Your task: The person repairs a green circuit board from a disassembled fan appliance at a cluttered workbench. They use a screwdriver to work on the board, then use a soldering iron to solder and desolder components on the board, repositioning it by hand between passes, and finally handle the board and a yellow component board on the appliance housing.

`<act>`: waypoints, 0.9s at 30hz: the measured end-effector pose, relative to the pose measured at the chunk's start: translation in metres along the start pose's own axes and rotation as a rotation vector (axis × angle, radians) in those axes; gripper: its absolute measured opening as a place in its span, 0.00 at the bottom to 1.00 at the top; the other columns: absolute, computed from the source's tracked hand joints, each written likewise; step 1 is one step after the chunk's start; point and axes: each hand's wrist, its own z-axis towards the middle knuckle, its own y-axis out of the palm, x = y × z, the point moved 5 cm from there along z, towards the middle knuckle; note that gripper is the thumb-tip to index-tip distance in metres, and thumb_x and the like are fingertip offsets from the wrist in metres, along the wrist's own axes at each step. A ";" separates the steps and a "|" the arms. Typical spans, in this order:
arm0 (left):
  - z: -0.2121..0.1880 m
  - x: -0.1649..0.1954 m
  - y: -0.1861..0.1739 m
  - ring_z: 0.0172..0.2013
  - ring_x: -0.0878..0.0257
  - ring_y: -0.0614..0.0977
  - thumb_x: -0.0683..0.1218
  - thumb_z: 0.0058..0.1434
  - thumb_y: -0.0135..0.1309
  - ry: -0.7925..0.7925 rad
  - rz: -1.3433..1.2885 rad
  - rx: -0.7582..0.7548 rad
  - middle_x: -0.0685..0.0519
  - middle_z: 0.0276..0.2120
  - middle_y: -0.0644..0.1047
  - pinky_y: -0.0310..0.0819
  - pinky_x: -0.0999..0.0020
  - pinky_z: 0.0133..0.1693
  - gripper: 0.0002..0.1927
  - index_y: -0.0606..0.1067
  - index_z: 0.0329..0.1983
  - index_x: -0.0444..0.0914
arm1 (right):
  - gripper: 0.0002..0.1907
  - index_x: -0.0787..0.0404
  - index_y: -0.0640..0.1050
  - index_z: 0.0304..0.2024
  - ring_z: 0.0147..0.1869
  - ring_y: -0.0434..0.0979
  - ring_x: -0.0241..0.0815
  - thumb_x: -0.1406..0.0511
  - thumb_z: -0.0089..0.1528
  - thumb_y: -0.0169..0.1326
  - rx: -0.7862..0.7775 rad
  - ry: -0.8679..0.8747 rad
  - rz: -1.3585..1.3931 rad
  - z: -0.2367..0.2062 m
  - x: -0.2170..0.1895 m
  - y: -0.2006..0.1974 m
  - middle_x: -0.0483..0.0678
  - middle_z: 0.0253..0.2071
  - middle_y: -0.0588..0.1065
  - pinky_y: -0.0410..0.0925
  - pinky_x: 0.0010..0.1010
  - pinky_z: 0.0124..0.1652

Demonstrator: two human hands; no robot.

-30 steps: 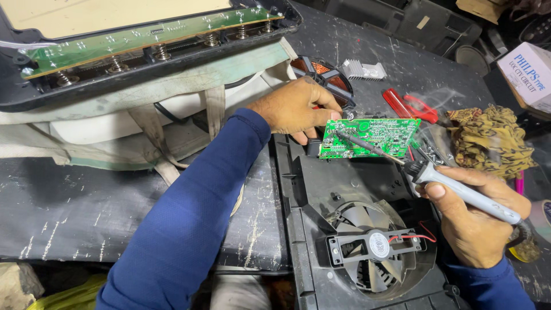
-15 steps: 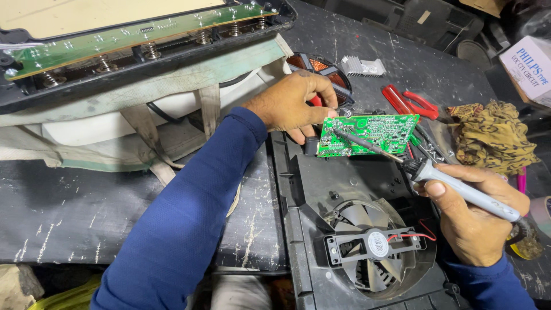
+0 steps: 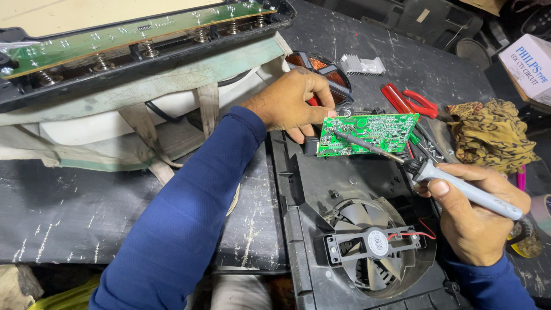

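My left hand (image 3: 293, 106) grips the left edge of a small green circuit board (image 3: 370, 133), holding it tilted over a black plastic housing (image 3: 298, 195). My right hand (image 3: 476, 221) holds a grey-handled soldering iron (image 3: 459, 186); its dark tip reaches left and touches the board near its upper left corner. Below the board, a black cooling fan (image 3: 373, 247) with red and black wires sits in the housing.
A long green board with springs (image 3: 138, 34) lies in a black panel at the top left, over a white and beige unit (image 3: 115, 120). Red-handled pliers (image 3: 410, 103), a yellow-brown rag (image 3: 493, 135), a small metal heatsink (image 3: 361, 64) and a copper coil (image 3: 318, 63) lie on the dark bench.
The view has shifted slightly. My left hand moved a little onto the board's left edge and the iron's tip stays on the board.
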 end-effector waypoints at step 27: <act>0.004 -0.005 0.002 0.27 0.67 0.85 0.45 0.60 0.55 0.063 0.205 -0.017 0.49 0.30 0.83 0.82 0.70 0.28 0.13 0.82 0.42 0.31 | 0.12 0.78 0.77 0.50 0.37 0.82 0.41 0.71 0.69 0.61 -0.002 -0.042 0.011 -0.006 0.001 0.000 0.58 0.38 0.80 0.76 0.27 0.43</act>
